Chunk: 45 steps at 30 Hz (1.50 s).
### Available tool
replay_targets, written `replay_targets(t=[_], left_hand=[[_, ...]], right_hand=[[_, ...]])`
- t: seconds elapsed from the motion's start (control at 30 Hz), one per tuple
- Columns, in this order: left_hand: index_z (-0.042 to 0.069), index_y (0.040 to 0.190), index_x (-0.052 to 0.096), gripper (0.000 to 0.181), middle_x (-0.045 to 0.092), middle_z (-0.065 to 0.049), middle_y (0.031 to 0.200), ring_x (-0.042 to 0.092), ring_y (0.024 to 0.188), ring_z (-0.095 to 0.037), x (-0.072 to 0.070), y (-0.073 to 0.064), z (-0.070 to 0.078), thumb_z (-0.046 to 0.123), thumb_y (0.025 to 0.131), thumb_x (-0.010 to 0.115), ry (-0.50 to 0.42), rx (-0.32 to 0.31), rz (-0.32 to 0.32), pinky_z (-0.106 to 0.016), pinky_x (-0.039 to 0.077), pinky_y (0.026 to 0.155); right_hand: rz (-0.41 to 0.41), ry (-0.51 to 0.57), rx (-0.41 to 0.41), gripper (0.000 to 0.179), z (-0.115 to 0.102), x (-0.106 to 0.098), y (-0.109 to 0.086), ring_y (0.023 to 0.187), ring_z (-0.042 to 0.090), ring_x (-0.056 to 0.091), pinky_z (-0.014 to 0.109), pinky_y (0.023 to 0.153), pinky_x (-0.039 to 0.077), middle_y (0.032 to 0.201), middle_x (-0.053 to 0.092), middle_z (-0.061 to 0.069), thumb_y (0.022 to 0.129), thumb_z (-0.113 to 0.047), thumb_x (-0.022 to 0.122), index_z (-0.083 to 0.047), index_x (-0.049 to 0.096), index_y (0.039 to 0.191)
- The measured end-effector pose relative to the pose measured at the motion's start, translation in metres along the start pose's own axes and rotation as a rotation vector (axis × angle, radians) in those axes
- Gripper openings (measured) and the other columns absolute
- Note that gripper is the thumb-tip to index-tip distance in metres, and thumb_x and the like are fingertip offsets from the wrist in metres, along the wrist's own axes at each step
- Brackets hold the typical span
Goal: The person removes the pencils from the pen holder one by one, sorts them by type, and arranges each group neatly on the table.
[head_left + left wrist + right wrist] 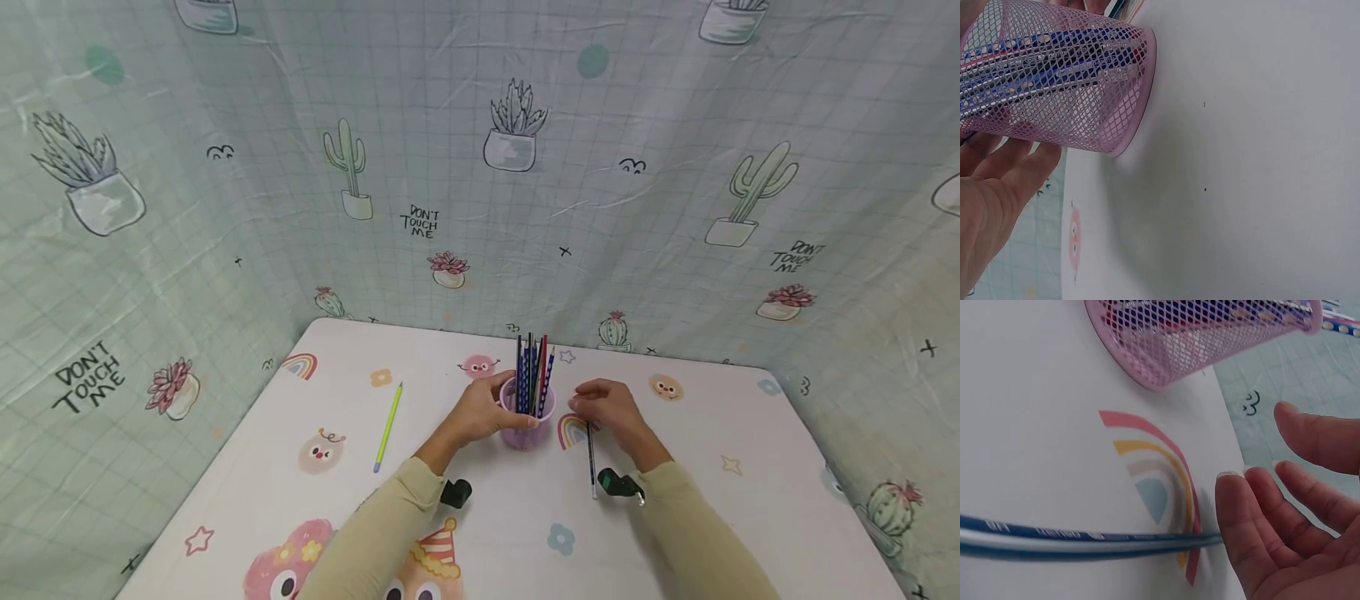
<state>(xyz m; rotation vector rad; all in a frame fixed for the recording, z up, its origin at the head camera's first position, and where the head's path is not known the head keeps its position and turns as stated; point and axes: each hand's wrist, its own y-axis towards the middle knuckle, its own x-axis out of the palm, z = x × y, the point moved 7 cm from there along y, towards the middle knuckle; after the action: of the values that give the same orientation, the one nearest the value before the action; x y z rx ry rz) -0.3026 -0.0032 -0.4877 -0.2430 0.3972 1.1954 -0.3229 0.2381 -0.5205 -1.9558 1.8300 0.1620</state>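
Right hand (pixel 613 412) and left hand (pixel 480 410) reach forward from beige sleeves (pixel 382 533), with a small black device (pixel 456 493) at each wrist. On the white tabletop (pixel 510 517) between the forearms, printed cartoon faces, stars and flowers show.

Just by the right hand lies a slim dark blue pencil (pixel 592 467), its pale end toward the person. The right fingers are loosely bent and the thumb stands well apart from them, pinching nothing. In the right wrist view the pencil's far end passes out of sight behind the index finger; whether the two touch, I cannot tell.

Well off to the left, by itself, a lime-green pencil (pixel 387 427) lies slantwise on the tabletop. To the left of the right hand, a printed rainbow (pixel 572 429) shows beside a pink mesh cup (pixel 525 439). The left hand grips this cup, thumb across its near side and fingers curled around the other. Dark blue pencils (pixel 523 392) and a red one (pixel 543 367) stand inside, rising above the rim.

Beyond the table hangs a pale green gridded cloth (pixel 300 250) printed with potted cacti, succulents and the words "DON'T TOUCH ME".
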Motion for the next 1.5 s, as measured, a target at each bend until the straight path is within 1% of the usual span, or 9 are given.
replay_targets(t=[0.2,0.37,0.53,0.67,0.93,1.07,1.27,1.4,1.5], left_hand=[[0.018,0.149,0.058,0.085,0.072,-0.002,0.133,0.067,0.123,-0.020,0.002,0.000,0.001,0.035,0.075,0.095,-0.012,0.008,-0.006,-0.044,0.054,0.109],[0.017,0.149,0.057,0.085,0.072,-0.002,0.133,0.067,0.123,-0.020,0.003,-0.001,0.002,0.033,0.075,0.095,-0.027,0.013,-0.009,-0.045,0.055,0.108],[0.017,0.149,0.057,0.085,0.072,-0.003,0.133,0.067,0.122,-0.020,0.005,0.000,0.002,0.031,0.074,0.095,-0.035,0.008,-0.010,-0.043,0.055,0.108],[0.017,0.148,0.059,0.083,0.073,-0.003,0.132,0.067,0.120,-0.019,0.005,0.000,0.002,0.031,0.074,0.095,-0.040,0.013,-0.011,-0.042,0.056,0.106],[0.017,0.146,0.060,0.081,0.072,-0.003,0.132,0.067,0.119,-0.020,0.005,0.001,0.003,0.033,0.075,0.095,-0.032,0.053,-0.016,-0.043,0.056,0.105],[0.017,0.143,0.063,0.078,0.074,-0.004,0.130,0.068,0.116,-0.019,0.004,0.002,0.004,0.031,0.074,0.096,-0.029,0.076,-0.005,-0.043,0.057,0.103],[0.022,0.140,0.065,0.075,0.075,0.000,0.127,0.068,0.112,-0.014,0.003,0.004,0.003,0.033,0.073,0.096,-0.013,0.077,0.004,-0.035,0.057,0.099],[0.021,0.140,0.065,0.074,0.075,-0.001,0.127,0.068,0.112,-0.015,0.001,0.004,0.002,0.032,0.074,0.095,-0.026,0.071,-0.002,-0.037,0.056,0.101],[0.020,0.141,0.064,0.073,0.074,-0.001,0.129,0.066,0.116,-0.017,-0.002,0.004,0.001,0.030,0.075,0.095,-0.038,0.068,-0.017,-0.041,0.055,0.105]], right_hand=[[-0.042,-0.002,-0.069,0.048,-0.008,0.012,-0.007,0.098,0.017,0.070,0.024,0.083,0.058,0.127,0.070,0.020,0.091,-0.010,0.078,0.001,0.063,0.134],[-0.088,0.010,-0.142,0.048,-0.016,0.023,-0.015,0.109,0.026,0.071,0.034,0.092,0.062,0.128,0.069,0.022,0.088,-0.002,0.078,0.001,0.063,0.133],[-0.116,-0.027,-0.179,0.051,-0.020,0.032,-0.023,0.121,0.032,0.067,0.045,0.103,0.059,0.134,0.066,0.018,0.087,-0.003,0.078,-0.005,0.062,0.136],[-0.145,-0.041,-0.222,0.059,-0.022,0.039,-0.028,0.125,0.035,0.065,0.050,0.106,0.056,0.138,0.064,0.019,0.085,-0.003,0.080,-0.006,0.059,0.140],[-0.187,0.007,-0.270,0.078,-0.028,0.057,-0.035,0.135,0.039,0.059,0.055,0.114,0.048,0.148,0.058,0.017,0.082,-0.007,0.085,-0.011,0.047,0.150],[-0.149,0.014,-0.307,0.088,-0.031,0.068,-0.033,0.139,0.037,0.055,0.056,0.119,0.043,0.151,0.055,0.019,0.078,-0.015,0.091,-0.008,0.043,0.151],[-0.032,-0.061,-0.332,0.089,-0.030,0.071,-0.027,0.126,0.032,0.061,0.054,0.113,0.049,0.138,0.064,0.016,0.070,-0.024,0.097,-0.005,0.050,0.143],[-0.015,-0.099,-0.346,0.085,-0.029,0.071,-0.023,0.120,0.029,0.063,0.054,0.110,0.051,0.132,0.068,0.014,0.068,-0.027,0.098,-0.006,0.055,0.138],[-0.015,-0.094,-0.348,0.085,-0.029,0.073,-0.021,0.120,0.029,0.064,0.053,0.111,0.051,0.132,0.068,0.014,0.066,-0.026,0.099,-0.006,0.055,0.137]])
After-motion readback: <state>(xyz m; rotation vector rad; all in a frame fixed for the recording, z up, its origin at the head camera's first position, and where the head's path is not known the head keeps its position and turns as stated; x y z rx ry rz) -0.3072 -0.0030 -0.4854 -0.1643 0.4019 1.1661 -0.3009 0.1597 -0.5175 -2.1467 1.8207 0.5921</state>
